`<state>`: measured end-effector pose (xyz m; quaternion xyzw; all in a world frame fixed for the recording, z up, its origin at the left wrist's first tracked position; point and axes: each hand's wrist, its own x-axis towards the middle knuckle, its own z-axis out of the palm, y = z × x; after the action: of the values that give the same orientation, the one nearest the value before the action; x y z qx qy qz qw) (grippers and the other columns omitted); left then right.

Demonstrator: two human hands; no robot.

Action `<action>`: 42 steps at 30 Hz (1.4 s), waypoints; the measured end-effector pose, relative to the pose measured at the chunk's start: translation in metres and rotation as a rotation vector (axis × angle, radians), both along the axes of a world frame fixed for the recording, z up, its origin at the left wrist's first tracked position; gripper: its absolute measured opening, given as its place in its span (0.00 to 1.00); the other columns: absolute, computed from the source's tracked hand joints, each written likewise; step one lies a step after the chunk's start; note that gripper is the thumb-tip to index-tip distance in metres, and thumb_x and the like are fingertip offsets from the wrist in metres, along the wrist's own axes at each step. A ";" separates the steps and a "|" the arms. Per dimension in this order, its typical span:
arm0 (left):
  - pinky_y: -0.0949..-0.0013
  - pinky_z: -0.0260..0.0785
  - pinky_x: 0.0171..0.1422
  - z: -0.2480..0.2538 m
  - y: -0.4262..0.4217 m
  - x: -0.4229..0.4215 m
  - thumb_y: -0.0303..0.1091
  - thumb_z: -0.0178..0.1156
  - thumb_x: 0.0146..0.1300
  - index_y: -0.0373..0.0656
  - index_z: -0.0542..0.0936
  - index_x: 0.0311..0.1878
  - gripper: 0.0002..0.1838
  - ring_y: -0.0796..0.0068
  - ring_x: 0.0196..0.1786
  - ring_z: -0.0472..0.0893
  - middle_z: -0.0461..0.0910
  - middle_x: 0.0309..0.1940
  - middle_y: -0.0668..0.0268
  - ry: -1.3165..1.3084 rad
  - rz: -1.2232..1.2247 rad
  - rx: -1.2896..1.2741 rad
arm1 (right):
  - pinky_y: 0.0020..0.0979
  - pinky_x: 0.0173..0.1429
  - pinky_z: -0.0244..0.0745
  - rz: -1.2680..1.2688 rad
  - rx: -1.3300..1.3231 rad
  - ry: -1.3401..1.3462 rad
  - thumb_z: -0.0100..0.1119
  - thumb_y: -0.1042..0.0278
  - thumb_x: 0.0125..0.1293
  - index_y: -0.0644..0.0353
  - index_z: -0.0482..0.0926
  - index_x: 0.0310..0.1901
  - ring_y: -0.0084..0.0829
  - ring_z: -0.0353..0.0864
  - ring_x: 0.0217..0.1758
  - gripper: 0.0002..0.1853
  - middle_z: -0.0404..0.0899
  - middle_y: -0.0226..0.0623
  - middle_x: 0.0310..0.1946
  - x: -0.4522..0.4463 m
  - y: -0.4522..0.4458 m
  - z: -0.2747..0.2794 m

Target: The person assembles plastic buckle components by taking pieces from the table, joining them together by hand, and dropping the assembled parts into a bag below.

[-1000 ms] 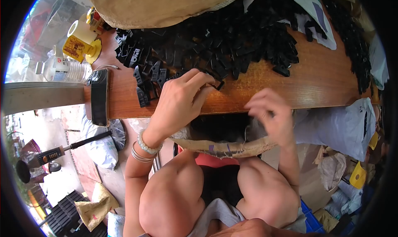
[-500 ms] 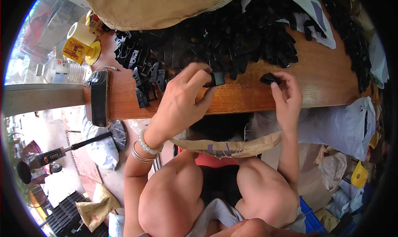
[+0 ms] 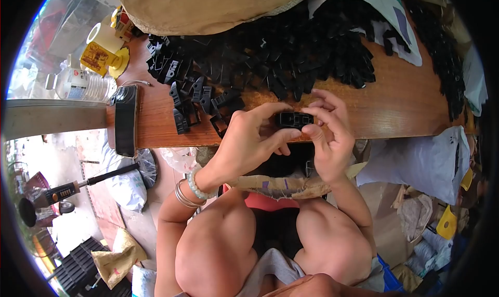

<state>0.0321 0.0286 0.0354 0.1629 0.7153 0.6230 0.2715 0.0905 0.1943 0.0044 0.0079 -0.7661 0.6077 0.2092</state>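
Note:
A small black plastic part (image 3: 295,120) is held between both hands above the front edge of the wooden table (image 3: 395,104). My left hand (image 3: 254,141), with bracelets at the wrist, grips its left end between thumb and fingers. The right end is pinched by the thumb and fingers of my right hand (image 3: 332,133). Behind the hands lies a large heap of black plastic parts (image 3: 275,58). Several looser black parts (image 3: 197,97) lie to the left of the hands. Below the table edge, an open sack (image 3: 280,187) has dark contents.
A phone (image 3: 126,121) lies at the table's left edge, near a plastic bottle (image 3: 83,85) and a yellow tape dispenser (image 3: 101,60). A brown sack (image 3: 208,6) overhangs the heap. White bags (image 3: 416,159) stand at the right, below the table.
Both hands have come together over the table edge. Half a second ago each held a separate black piece; now they share one black part. The right hand moved left and down.

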 end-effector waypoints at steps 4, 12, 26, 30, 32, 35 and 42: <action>0.76 0.78 0.37 0.001 -0.003 0.000 0.23 0.61 0.64 0.30 0.74 0.56 0.18 0.77 0.33 0.84 0.84 0.31 0.59 0.081 -0.036 -0.026 | 0.26 0.50 0.70 0.102 0.010 -0.012 0.67 0.73 0.59 0.64 0.80 0.47 0.28 0.76 0.47 0.14 0.75 0.40 0.52 -0.001 0.007 0.000; 0.74 0.73 0.32 0.013 0.003 0.005 0.20 0.62 0.59 0.34 0.75 0.53 0.17 0.73 0.32 0.84 0.83 0.35 0.58 0.401 -0.061 -0.154 | 0.23 0.51 0.70 0.184 -0.297 -0.240 0.63 0.82 0.59 0.65 0.80 0.47 0.23 0.75 0.46 0.13 0.78 0.33 0.42 0.009 0.008 0.001; 0.60 0.71 0.37 -0.018 0.010 -0.055 0.24 0.63 0.50 0.40 0.78 0.43 0.14 0.57 0.35 0.78 0.70 0.36 0.59 1.115 -0.152 -0.606 | 0.41 0.62 0.68 -0.469 1.078 -0.110 0.49 0.75 0.70 0.59 0.73 0.60 0.49 0.69 0.61 0.18 0.68 0.48 0.61 -0.049 0.088 -0.010; 0.63 0.72 0.38 -0.010 0.004 -0.053 0.23 0.66 0.47 0.38 0.77 0.40 0.14 0.59 0.35 0.77 0.72 0.37 0.58 1.130 -0.110 -0.456 | 0.45 0.71 0.60 -0.373 0.915 -0.205 0.46 0.74 0.71 0.60 0.68 0.64 0.53 0.59 0.70 0.20 0.60 0.52 0.68 -0.040 0.082 -0.025; 0.64 0.72 0.37 -0.007 0.001 -0.049 0.23 0.67 0.47 0.38 0.76 0.39 0.14 0.59 0.34 0.77 0.73 0.36 0.58 1.116 -0.093 -0.377 | 0.45 0.73 0.58 -0.276 0.855 -0.225 0.46 0.74 0.72 0.62 0.67 0.65 0.54 0.56 0.73 0.21 0.59 0.52 0.69 -0.024 0.068 -0.020; 0.68 0.72 0.36 -0.002 -0.003 -0.039 0.24 0.69 0.49 0.37 0.75 0.39 0.15 0.64 0.32 0.78 0.76 0.35 0.58 0.861 -0.072 -0.351 | 0.41 0.72 0.60 -0.230 0.658 -0.193 0.44 0.78 0.71 0.63 0.67 0.65 0.50 0.58 0.73 0.21 0.62 0.51 0.68 -0.009 0.058 -0.015; 0.71 0.71 0.34 0.003 -0.007 -0.024 0.23 0.69 0.51 0.36 0.77 0.45 0.18 0.70 0.30 0.78 0.77 0.37 0.60 0.578 0.067 -0.211 | 0.31 0.45 0.73 -0.384 0.655 -0.097 0.47 0.88 0.62 0.60 0.77 0.58 0.28 0.75 0.37 0.23 0.73 0.39 0.53 0.019 0.081 -0.011</action>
<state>0.0085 0.0211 0.0381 0.2804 0.8285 0.4820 0.0516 0.1100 0.2753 -0.0061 -0.0983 -0.9163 0.2800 0.2690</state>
